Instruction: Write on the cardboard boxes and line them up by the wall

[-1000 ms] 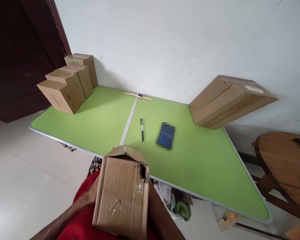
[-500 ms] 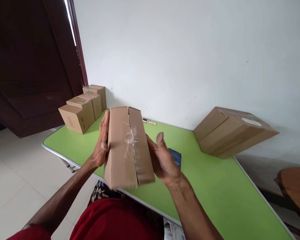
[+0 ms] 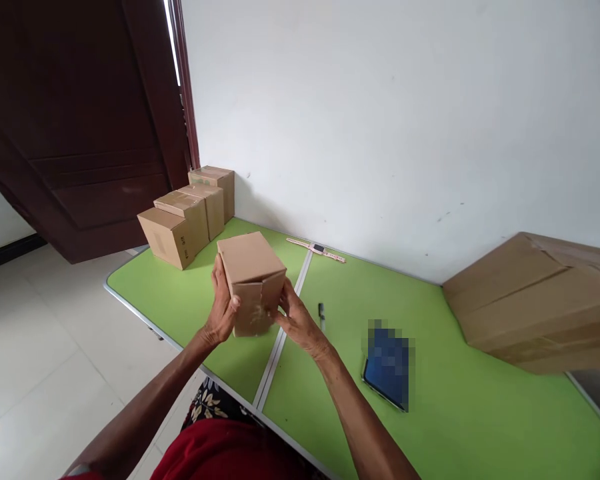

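Between both hands I have a brown cardboard box (image 3: 253,259), with clear tape on the side facing me. My left hand (image 3: 222,303) presses against its left side, thumb at the near left edge. On the right side, my right hand (image 3: 299,321) grips it with the fingertips near the taped face. The box is over the left half of the green table (image 3: 445,407); I cannot tell whether its underside touches the surface. Just right of my right hand lies a pen (image 3: 321,317) with a dark cap.
Several smaller cardboard boxes (image 3: 173,239) form a row at the table's back left. A pink-strapped watch (image 3: 319,249) lies by the wall. Toward the right are a dark blue phone-like slab (image 3: 387,367), partly pixelated, and a large cardboard box (image 3: 530,307). A dark door (image 3: 80,120) stands at left.
The box has moved away from me and lower, and turned so its upper face shows. My right hand has closed onto its side. The view has shifted, revealing the pen and the whole watch.
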Demonstrator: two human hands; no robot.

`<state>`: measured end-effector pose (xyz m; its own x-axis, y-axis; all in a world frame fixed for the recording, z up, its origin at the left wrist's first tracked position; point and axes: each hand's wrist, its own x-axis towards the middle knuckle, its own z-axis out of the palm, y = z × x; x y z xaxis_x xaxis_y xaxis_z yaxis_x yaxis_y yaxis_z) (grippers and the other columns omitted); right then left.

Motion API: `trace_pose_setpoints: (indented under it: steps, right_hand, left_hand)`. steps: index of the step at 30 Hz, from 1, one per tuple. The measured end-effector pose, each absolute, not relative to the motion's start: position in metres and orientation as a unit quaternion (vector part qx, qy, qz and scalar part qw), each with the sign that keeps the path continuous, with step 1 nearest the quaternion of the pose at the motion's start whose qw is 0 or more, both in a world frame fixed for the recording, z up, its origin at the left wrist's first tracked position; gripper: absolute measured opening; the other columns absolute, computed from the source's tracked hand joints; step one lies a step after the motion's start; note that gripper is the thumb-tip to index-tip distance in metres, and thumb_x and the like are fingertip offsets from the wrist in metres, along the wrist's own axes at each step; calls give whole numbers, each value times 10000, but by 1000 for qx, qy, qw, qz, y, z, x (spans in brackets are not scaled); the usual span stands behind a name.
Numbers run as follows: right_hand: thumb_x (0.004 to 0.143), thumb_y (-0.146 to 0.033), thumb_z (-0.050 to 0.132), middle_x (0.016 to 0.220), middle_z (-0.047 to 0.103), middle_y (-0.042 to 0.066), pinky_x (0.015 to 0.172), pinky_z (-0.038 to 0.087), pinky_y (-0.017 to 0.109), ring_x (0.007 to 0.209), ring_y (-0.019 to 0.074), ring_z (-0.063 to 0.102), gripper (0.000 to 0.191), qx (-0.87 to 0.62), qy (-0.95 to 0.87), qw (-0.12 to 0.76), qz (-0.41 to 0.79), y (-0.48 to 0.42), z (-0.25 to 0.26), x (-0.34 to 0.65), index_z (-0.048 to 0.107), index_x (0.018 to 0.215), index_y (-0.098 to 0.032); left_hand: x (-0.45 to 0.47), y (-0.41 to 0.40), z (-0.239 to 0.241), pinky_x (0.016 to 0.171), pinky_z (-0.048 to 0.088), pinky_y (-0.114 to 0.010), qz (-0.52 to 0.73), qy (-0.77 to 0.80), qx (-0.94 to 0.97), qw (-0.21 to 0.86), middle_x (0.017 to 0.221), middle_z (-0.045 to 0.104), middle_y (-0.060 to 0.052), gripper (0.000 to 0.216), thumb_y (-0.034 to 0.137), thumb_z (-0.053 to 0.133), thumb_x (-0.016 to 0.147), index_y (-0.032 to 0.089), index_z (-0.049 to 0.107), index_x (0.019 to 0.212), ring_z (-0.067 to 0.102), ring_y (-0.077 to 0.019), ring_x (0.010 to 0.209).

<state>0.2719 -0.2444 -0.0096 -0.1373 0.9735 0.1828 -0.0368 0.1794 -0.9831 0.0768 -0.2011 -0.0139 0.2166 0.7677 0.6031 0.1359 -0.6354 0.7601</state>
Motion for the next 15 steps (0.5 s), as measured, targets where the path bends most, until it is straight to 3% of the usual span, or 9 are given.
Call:
trace_pose_setpoints:
  steps: [4,6,9,11,13,15]
  right_hand:
    - [836,-283,687,1560,579,99,1210,457,554,1409,304,579,876,-433,-546,524,490,-240,-23,270,350,1642,-341]
    - [872,-290,667,1574,562,100,1202,455,591,1397,316,586,836,-456,-532,522,487,-248,-20,269,344,1640,-357]
    - [910,-443,715,1601,522,114,1197,439,651,1450,358,537,832,-507,-517,514,460,-266,-20,260,322,1640,-373]
    - [862,-554,783,1649,449,120,1221,392,693,1529,386,434,972,-541,-517,512,421,-276,-28,248,250,1657,-384]
    - [776,-604,863,1720,299,134,1243,343,725,1576,413,324,1192,-573,-514,522,368,-282,-39,231,101,1670,-401]
    - [714,-628,908,1752,172,150,1245,346,731,1578,439,281,1348,-596,-511,530,322,-282,-51,212,-33,1656,-416]
  left_hand:
    - [73,-214,-34,1348,-25,-639,523,316,733,299,1846,-37,-124,1082,913,317,938,268,27,1757,-110,-396,1687]
    - [68,-212,-40,1349,9,-640,530,335,709,322,1845,-14,-123,1030,898,269,957,293,23,1754,-41,-390,1692]
    - [62,-195,-43,1303,120,-736,534,392,658,357,1832,-7,-185,950,823,290,1013,290,-9,1742,103,-438,1674]
    - [60,-179,-43,1233,308,-751,518,409,641,392,1793,170,-248,934,802,333,1020,245,102,1732,299,-467,1611]
    - [59,-170,-45,1145,485,-670,498,402,640,426,1656,453,-261,949,846,371,982,187,326,1664,515,-448,1474]
    - [53,-174,-49,1083,566,-592,494,401,635,438,1508,605,-236,946,874,405,949,159,460,1565,626,-407,1348]
